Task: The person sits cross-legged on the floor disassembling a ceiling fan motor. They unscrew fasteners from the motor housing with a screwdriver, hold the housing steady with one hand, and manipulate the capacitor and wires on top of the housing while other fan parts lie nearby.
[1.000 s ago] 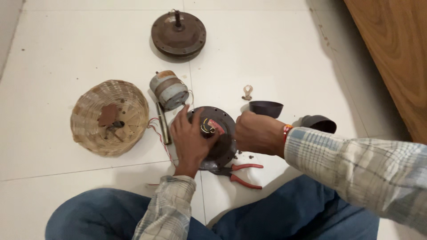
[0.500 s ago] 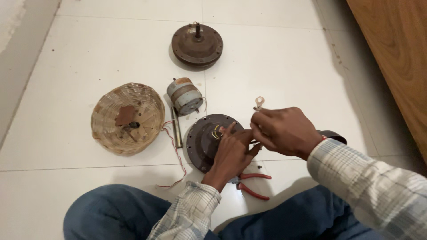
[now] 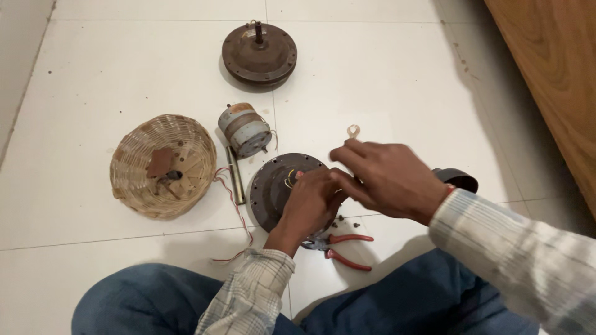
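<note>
A person sits on the white tiled floor (image 3: 124, 68) with legs in blue jeans spread around the work. Between the knees lies a dark round metal plate (image 3: 270, 189), flat on the tiles, with small wires showing near its middle. The left hand (image 3: 310, 205) rests on the right part of this plate, its fingers curled down against it; whether they pinch anything cannot be told. The right hand (image 3: 388, 177) hovers just above and to the right of the left one, its fingers (image 3: 347, 150) stretched out and slightly apart, holding nothing that shows. Red-handled pliers (image 3: 344, 248) lie on the floor just under the left wrist, with a few small dark screws (image 3: 347, 220) beside them. Left of the plate lies a thin metal rod (image 3: 235, 175), and above it a small grey cylinder motor (image 3: 244, 129) on its side. Further left sits a woven basket (image 3: 162, 164), tipped over, with red wire (image 3: 236, 211) trailing near it. A rusty round housing (image 3: 259, 54) with a short shaft stands well apart at the top. A dark cup-shaped part (image 3: 458, 179) peeks out behind the right wrist.
</note>
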Action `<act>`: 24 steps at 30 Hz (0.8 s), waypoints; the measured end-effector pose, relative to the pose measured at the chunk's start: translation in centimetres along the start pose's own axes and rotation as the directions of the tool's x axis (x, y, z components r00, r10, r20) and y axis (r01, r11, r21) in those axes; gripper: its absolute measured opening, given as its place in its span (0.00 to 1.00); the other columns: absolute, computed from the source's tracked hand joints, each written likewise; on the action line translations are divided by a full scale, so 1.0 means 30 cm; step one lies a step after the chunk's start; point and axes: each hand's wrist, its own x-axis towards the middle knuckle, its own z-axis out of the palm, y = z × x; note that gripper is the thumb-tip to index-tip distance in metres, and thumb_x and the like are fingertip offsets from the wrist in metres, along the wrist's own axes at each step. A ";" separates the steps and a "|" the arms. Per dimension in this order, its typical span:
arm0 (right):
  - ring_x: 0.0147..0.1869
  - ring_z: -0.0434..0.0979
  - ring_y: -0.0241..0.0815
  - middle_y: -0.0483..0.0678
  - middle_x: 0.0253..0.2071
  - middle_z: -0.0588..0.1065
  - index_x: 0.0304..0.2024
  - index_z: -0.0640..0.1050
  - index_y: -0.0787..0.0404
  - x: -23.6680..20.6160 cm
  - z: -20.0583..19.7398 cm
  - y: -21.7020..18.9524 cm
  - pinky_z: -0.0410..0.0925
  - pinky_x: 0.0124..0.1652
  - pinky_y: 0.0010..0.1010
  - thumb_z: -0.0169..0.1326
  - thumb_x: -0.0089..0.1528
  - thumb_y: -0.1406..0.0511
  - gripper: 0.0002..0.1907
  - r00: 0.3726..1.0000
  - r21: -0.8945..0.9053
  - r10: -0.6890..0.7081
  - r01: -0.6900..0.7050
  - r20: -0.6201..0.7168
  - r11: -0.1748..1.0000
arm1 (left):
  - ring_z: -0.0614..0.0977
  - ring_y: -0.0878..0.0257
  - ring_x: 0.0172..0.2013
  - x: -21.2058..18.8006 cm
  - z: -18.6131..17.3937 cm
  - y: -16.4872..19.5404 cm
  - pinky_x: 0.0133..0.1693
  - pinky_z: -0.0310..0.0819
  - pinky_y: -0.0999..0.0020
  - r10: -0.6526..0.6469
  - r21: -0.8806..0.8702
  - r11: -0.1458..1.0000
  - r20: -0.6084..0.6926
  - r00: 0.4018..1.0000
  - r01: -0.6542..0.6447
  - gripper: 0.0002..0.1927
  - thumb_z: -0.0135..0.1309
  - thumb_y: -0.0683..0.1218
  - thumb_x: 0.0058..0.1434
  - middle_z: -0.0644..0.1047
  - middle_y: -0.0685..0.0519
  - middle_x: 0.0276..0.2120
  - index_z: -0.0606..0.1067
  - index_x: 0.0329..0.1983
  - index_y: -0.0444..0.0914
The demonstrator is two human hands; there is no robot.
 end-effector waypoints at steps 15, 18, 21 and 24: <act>0.35 0.83 0.51 0.50 0.30 0.80 0.58 0.72 0.51 0.052 -0.068 -0.022 0.75 0.37 0.43 0.48 0.68 0.63 0.15 0.814 -0.310 0.151 0.038 0.561 0.950 | 0.83 0.52 0.37 0.004 -0.044 0.020 0.39 0.77 0.59 -0.022 -0.082 0.996 0.036 0.999 0.025 0.08 0.59 0.45 0.62 0.82 0.53 0.37 0.81 0.45 0.42; 0.35 0.83 0.50 0.48 0.29 0.81 0.51 0.77 0.53 0.060 -0.059 -0.018 0.75 0.36 0.43 0.51 0.64 0.63 0.13 0.854 -0.221 0.036 0.094 0.518 0.971 | 0.84 0.51 0.38 0.002 -0.057 0.015 0.39 0.78 0.58 -0.116 -0.163 0.979 0.059 0.991 0.125 0.10 0.57 0.43 0.60 0.82 0.53 0.39 0.81 0.44 0.43; 0.35 0.83 0.51 0.48 0.32 0.80 0.52 0.79 0.45 0.069 -0.083 -0.007 0.75 0.36 0.43 0.50 0.64 0.66 0.16 0.874 -0.309 0.058 0.108 0.483 0.945 | 0.83 0.49 0.37 0.009 -0.056 0.021 0.38 0.76 0.56 -0.052 -0.052 0.997 0.031 0.998 0.054 0.09 0.58 0.44 0.63 0.82 0.52 0.40 0.81 0.46 0.44; 0.36 0.82 0.48 0.47 0.31 0.81 0.42 0.80 0.51 0.090 -0.112 0.002 0.74 0.39 0.41 0.50 0.67 0.59 0.08 0.778 -0.342 0.270 -0.075 0.567 0.937 | 0.84 0.51 0.38 0.006 -0.045 0.020 0.38 0.77 0.58 -0.015 -0.041 0.999 0.011 1.000 0.015 0.10 0.57 0.43 0.64 0.82 0.53 0.41 0.81 0.48 0.45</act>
